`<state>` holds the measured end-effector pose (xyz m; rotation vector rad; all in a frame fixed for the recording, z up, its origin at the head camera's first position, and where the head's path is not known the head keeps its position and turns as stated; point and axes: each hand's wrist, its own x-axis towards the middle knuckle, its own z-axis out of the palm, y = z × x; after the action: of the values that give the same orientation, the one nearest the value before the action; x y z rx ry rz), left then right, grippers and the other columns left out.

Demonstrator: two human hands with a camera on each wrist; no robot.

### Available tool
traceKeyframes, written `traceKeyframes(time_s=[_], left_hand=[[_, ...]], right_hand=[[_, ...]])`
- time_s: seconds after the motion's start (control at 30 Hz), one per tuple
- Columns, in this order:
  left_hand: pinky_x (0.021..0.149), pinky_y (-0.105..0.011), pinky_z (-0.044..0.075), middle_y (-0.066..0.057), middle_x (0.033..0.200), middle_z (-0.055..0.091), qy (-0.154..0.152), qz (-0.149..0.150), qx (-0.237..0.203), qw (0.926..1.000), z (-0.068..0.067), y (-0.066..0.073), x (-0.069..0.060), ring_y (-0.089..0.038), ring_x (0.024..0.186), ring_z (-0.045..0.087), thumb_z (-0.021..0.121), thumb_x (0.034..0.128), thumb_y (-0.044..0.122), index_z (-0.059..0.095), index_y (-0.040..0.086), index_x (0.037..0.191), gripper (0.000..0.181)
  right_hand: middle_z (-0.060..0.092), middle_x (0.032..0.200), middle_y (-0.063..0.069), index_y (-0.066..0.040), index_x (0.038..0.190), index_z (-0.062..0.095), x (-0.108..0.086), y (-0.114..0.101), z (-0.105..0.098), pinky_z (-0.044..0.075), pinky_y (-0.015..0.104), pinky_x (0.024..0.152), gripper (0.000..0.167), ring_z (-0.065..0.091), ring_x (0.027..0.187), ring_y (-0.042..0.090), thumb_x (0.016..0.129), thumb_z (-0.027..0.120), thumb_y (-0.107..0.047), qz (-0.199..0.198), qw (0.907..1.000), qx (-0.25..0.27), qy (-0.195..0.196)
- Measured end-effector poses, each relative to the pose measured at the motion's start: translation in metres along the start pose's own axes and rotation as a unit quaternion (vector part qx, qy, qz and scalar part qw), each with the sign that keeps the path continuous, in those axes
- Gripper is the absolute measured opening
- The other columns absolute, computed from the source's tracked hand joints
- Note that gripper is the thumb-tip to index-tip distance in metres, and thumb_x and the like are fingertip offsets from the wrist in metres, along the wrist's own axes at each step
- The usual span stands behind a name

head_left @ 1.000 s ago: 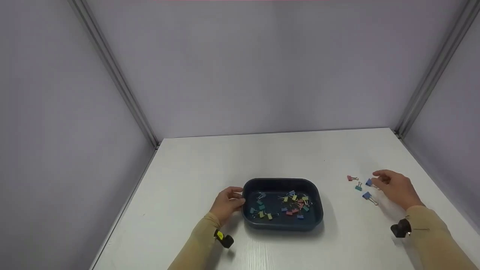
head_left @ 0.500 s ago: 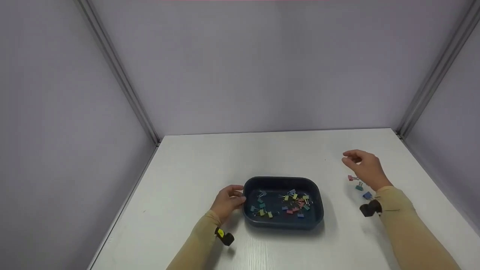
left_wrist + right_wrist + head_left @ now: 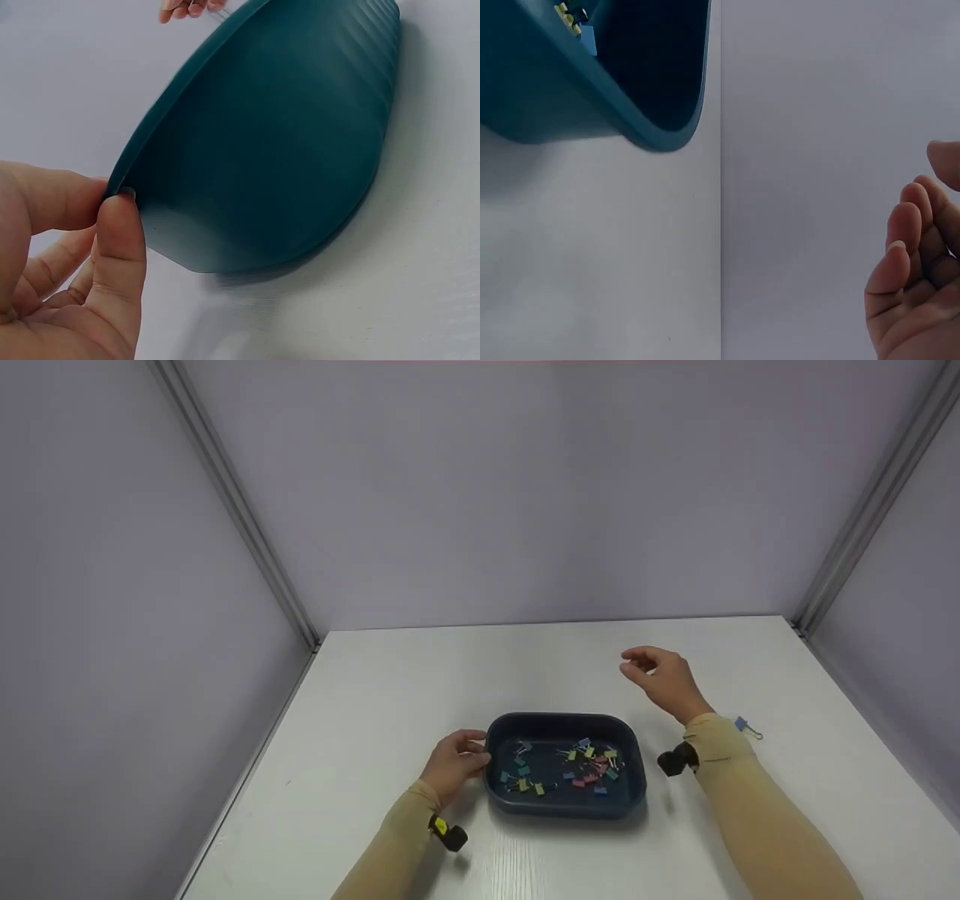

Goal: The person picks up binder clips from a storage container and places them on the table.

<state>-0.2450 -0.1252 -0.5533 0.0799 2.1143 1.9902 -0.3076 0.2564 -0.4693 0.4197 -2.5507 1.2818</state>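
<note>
My left hand [image 3: 450, 769] pinches the left rim of a dark teal plastic tray [image 3: 564, 811]; the left wrist view shows thumb and fingertips on either side of its edge. Several small binder clips [image 3: 539, 789], yellow, blue, green and red, lie scattered inside. Beyond the tray's back right corner, above the table, my right hand [image 3: 666, 679] has loosely bent fingers, thumb apart from them. No object shows between them in the right wrist view, though faint wire-like lines appear beside its fingers [image 3: 180, 10] in the left wrist view.
A blue binder clip [image 3: 742, 724] lies on the white table [image 3: 390, 682], right of my right forearm. That forearm covers the spot where other clips lay earlier. Grey panels [image 3: 480, 495] enclose the table at the back and both sides.
My right hand has moved left and away from the loose clips, to behind the tray. Its forearm now hides the red, green and lower blue clips. The left hand and tray have stayed put.
</note>
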Motion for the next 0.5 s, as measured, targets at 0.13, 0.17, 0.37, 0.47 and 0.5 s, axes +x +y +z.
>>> traceKeyframes(time_s=[0.13,0.17,0.37,0.47,0.5], left_hand=[[0.074,-0.033,0.054,-0.014,0.102,0.058,0.002,-0.007,0.002,1.0000,-0.001,0.000,-0.001,-0.020,0.086,0.062,0.069,0.0856,0.004,0.056,0.001,0.123,0.040],[0.075,-0.033,0.054,-0.014,0.103,0.058,0.003,-0.010,0.002,0.9999,-0.002,0.000,-0.001,-0.020,0.087,0.062,0.069,0.0858,0.005,0.056,0.002,0.123,0.040],[0.077,-0.034,0.054,-0.013,0.105,0.058,0.002,-0.013,0.008,0.9999,-0.001,-0.001,-0.002,-0.021,0.090,0.062,0.069,0.0869,0.006,0.056,0.004,0.125,0.040],[0.077,-0.034,0.054,-0.013,0.104,0.058,0.000,-0.008,0.009,0.9999,0.000,-0.001,-0.003,-0.020,0.089,0.063,0.068,0.0872,0.006,0.055,0.003,0.125,0.040],[0.077,-0.034,0.054,-0.013,0.103,0.058,0.000,-0.006,0.009,0.9999,0.000,-0.002,-0.003,-0.020,0.089,0.062,0.068,0.0871,0.006,0.055,0.003,0.125,0.040]], right_hand=[[0.064,0.095,0.003,-0.010,0.113,0.067,0.007,-0.007,0.018,0.046,0.031,0.071,0.027,0.057,0.088,0.017,0.093,0.064,-0.028,-0.016,0.9999,0.000,-0.005],[0.065,0.094,0.002,-0.010,0.112,0.067,0.009,-0.009,0.023,0.047,0.033,0.072,0.026,0.058,0.087,0.016,0.093,0.065,-0.027,-0.020,0.9998,0.001,-0.008],[0.065,0.094,0.000,-0.012,0.111,0.068,0.011,-0.023,0.054,0.049,0.037,0.075,0.024,0.059,0.087,0.015,0.091,0.067,-0.025,-0.041,0.9986,0.003,-0.034],[0.065,0.094,-0.002,-0.013,0.111,0.068,0.009,-0.029,0.069,0.049,0.037,0.074,0.024,0.059,0.086,0.015,0.090,0.068,-0.024,-0.052,0.9976,0.001,-0.047],[0.065,0.093,-0.003,-0.013,0.111,0.068,0.009,-0.030,0.074,0.049,0.037,0.074,0.024,0.059,0.086,0.014,0.090,0.068,-0.024,-0.056,0.9971,0.000,-0.051]])
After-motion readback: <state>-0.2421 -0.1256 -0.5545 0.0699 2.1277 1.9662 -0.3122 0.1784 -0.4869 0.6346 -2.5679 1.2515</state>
